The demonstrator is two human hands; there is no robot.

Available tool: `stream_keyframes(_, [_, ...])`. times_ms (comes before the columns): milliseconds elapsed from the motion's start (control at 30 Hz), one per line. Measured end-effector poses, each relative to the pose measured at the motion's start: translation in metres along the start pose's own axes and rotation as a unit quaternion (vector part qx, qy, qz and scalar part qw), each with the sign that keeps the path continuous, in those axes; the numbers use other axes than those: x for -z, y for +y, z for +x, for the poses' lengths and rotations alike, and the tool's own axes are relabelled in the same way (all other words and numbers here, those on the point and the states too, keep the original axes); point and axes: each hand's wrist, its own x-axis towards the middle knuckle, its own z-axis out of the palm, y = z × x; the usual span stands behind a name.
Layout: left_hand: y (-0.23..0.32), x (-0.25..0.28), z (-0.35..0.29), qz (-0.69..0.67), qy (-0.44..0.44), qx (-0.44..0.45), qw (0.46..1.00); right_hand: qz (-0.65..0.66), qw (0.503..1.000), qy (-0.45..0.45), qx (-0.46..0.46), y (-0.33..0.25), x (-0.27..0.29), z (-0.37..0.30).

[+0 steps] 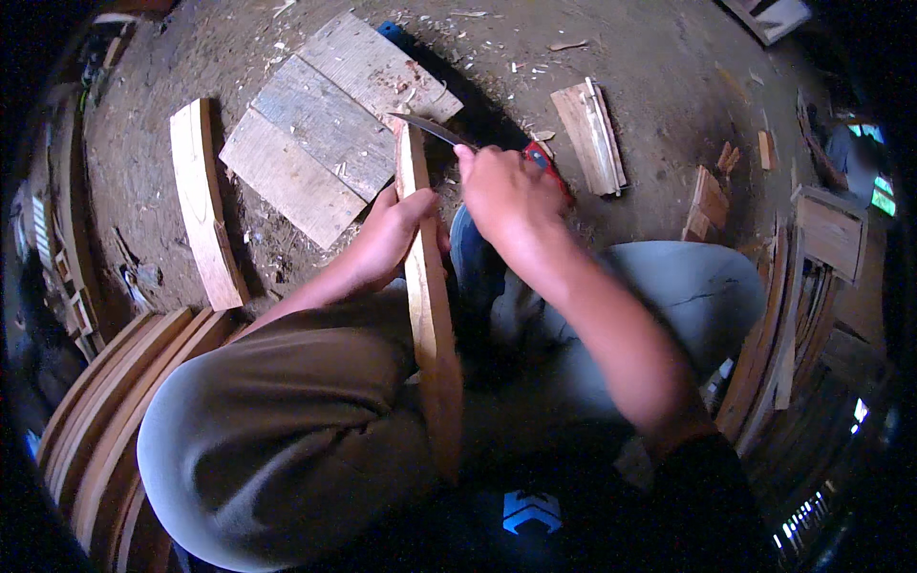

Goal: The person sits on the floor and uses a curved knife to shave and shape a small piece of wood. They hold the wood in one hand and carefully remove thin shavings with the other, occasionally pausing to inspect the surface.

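Above the dirt floor (669, 57), between your knees, your left hand (387, 239) has its fingers closed around the curved wooden slat (430, 296), while your right hand (497, 186) grips the knife (435, 129) at its top end. The slat looks stiff and light; hold mid-length.

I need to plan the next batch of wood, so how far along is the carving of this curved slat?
Done: wood shavings on the dirt floor show some cutting; curved slats are stacked at the left. In hand: the left hand steadies a curved wooden slat on edge, while the right hand sets a red-handled knife at its far end. Left: the near end looks uncut, though I can't be sure.
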Motion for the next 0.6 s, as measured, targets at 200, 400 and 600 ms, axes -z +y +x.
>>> stream_keyframes(200, [-0.001,0.001,0.0,0.002,0.016,0.018,1.0,0.012,0.996,0.081,0.021,0.0,-0.018,0.004])
stream_keyframes(400, [-0.005,0.001,0.006,-0.005,0.019,0.011,1.0,0.048,0.988,0.145,0.004,0.003,-0.037,0.012])
stream_keyframes(600, [-0.015,-0.005,0.013,-0.007,0.019,-0.024,1.0,0.023,0.993,0.114,0.026,0.021,-0.033,0.051])
